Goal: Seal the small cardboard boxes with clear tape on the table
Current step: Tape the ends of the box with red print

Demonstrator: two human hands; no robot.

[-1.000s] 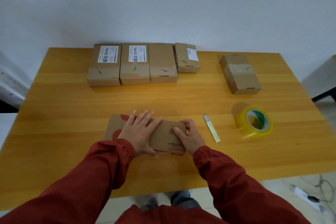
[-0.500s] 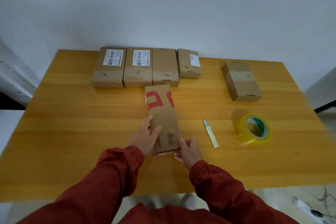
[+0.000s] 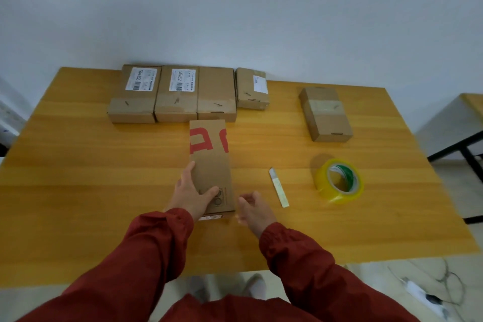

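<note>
box (image 3: 210, 162) now turned lengthwise | left grip (image 3: 192, 195) flat on it, fingers straight | right grip (image 3: 254, 208) released, loosely curled, empty | likely tape roll (image 3: 339, 180) next

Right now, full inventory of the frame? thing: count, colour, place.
table: 1, yellow-brown wood, mid frame
back-row boxes: 4, brown, three white-labelled, side by side at far edge
red-print box: 1, brown, table centre, long side pointing away from person
taped box: 1, brown, far right, apart
cutter: 1, pale, right of red-print box
tape roll: 1, yellowish clear, green inside, near right
floor cables: count unclear, white and dark, lower right
left hand: 1, rests on red-print box's near left part
right hand: 1, loosely curled, empty, by that box's near right corner
sleeves: 2, dark red
</note>
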